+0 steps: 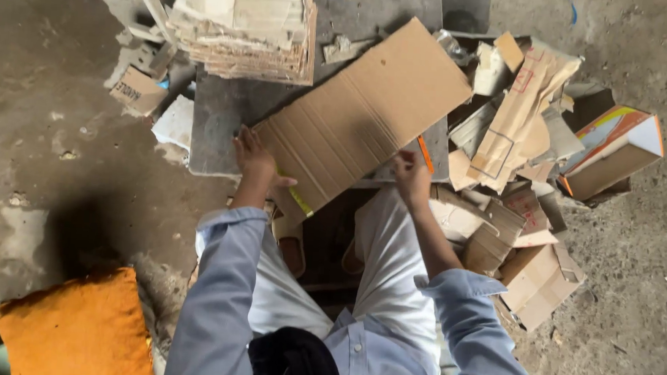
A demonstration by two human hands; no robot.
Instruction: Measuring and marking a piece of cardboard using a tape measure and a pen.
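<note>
I see the flattened cardboard sheet (364,113) lying slantwise over the surface's (223,121) near edge, long axis toward the far right corner. Left hand (255,160) presses flat, open on its near-left end; right hand (412,176) grips an orange cutter (425,154) at its near-right edge.

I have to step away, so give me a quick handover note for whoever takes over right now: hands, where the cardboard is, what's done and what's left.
Left hand: pressed flat on the near left corner of the flattened cardboard sheet.
Right hand: at the sheet's near right edge, fingers closed around an orange-handled tool; its tip is hidden.
The sheet lies slanted across the grey slab.
Done, by the look of it: a stack of cut cardboard pieces at the slab's far end.
Left: the loose pile of cardboard scraps on the right, and the sheet itself, which still looks whole.
</note>
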